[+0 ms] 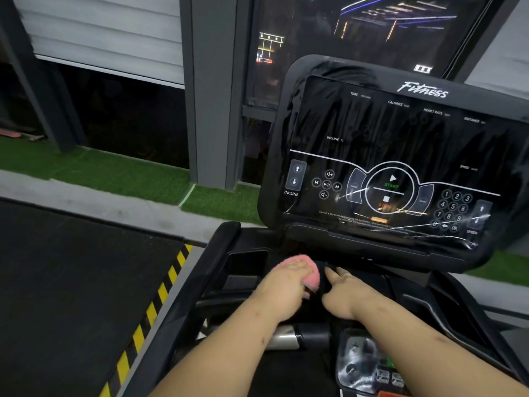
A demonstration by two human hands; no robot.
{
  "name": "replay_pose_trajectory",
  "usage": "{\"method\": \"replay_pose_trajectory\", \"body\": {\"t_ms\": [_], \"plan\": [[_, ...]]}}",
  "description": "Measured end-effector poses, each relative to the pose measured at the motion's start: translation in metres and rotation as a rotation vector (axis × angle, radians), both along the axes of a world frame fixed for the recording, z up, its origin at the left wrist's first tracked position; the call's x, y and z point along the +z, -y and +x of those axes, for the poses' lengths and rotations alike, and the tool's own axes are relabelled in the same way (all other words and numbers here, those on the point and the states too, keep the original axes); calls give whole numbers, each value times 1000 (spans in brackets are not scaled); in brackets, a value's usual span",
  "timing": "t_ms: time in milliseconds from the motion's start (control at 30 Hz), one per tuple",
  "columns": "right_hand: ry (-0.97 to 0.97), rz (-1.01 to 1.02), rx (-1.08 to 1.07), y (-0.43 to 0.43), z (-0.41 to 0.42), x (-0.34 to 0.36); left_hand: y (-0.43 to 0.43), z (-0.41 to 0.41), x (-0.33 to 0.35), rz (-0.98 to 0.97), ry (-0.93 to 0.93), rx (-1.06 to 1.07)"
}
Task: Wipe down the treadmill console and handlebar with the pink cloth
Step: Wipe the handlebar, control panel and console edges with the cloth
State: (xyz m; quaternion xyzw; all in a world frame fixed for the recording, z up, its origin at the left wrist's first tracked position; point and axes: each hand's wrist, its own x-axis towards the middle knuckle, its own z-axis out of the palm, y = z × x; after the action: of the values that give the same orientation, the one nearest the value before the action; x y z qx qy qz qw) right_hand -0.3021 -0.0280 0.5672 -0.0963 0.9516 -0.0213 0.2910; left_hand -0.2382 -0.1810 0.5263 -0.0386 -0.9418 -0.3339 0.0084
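Note:
The black treadmill console (400, 156) fills the right of the view, its screen under crinkled plastic film with START and number keys printed on it. Below it lies the dark console tray (246, 267). My left hand (282, 285) presses the bunched pink cloth (310, 272) onto the tray just under the screen's lower edge, fingers curled over the cloth. My right hand (343, 293) rests beside it on the tray, fingers stretched forward, holding nothing. A handlebar with a silver grip section (282, 338) runs under my left forearm.
A small control pad under plastic film (363, 365) sits near my right forearm. To the left are a black mat (71, 276) with yellow-black hazard stripes (160, 293), a grey kerb, green artificial turf (114, 170) and dark windows with grey posts.

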Motion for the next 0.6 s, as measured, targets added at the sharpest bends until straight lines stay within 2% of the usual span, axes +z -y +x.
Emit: {"method": "replay_pose_trajectory", "body": {"t_ms": [133,267,367,467,600], "plan": [[-13,-30,-16,-1,-2,-4,-22,-16,5,-28,-16,-71],[-38,-32,-8,-4,-3,-5,-8,-9,0,-120,8,-55],[-151,-32,63,-1,5,4,4,0,-8,-135,1,-3],[-450,-104,239,3,24,26,14,5,-10,-97,-25,44],[-1009,-339,467,9,24,49,21,6,-15,-75,-53,53]]}}
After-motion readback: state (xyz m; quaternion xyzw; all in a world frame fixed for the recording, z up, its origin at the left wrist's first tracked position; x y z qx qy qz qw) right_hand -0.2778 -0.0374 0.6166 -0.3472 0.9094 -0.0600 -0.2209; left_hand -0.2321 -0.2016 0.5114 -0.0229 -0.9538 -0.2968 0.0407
